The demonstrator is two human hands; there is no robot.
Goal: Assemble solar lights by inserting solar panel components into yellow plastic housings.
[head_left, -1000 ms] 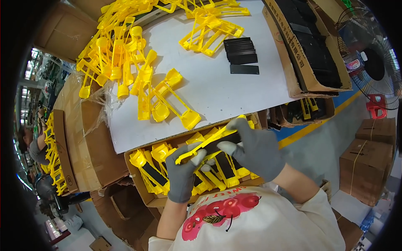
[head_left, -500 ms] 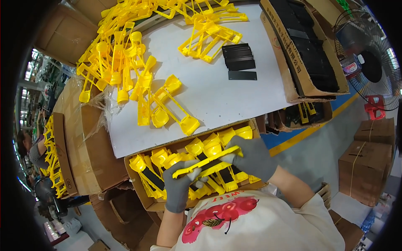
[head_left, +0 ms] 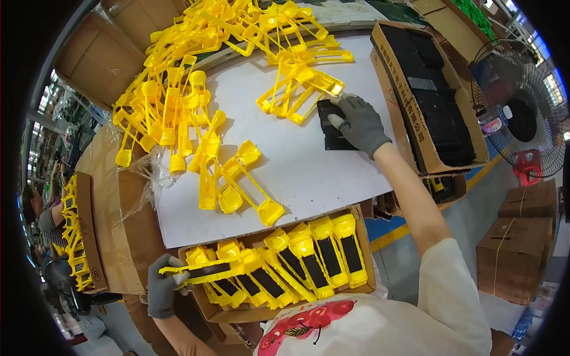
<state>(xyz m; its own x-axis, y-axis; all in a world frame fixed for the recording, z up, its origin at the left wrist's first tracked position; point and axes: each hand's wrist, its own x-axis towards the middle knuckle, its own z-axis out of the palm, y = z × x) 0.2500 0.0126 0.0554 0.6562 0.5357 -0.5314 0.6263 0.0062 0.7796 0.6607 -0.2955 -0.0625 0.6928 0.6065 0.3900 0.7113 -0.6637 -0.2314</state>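
My left hand [head_left: 162, 289], in a grey glove, grips one end of a yellow plastic frame [head_left: 243, 261] with a black strip in it. This frame is held over the left part of an open cardboard box [head_left: 189, 301]. Inside the box lie several yellow frames [head_left: 304, 252] fitted with black strips. Farther off, my gloved right hand [head_left: 361, 126] lies over the stack of black strips [head_left: 336, 141] on the white tabletop. Its thumb and fingers are apart, with the fingertips at the strips. The hand covers part of the stack.
Yellow frames without strips are heaped [head_left: 172, 101] along the table's [head_left: 297, 178] far left side. A cardboard box of black pieces [head_left: 424, 89] stands at the right edge. Beyond it are a fan [head_left: 525, 95] and brown cartons [head_left: 507, 255]. Another person [head_left: 50, 222] is at far left.
My right hand has let go of the yellow frame and moved far across the table to the black strips. My left hand has carried the frame leftward.
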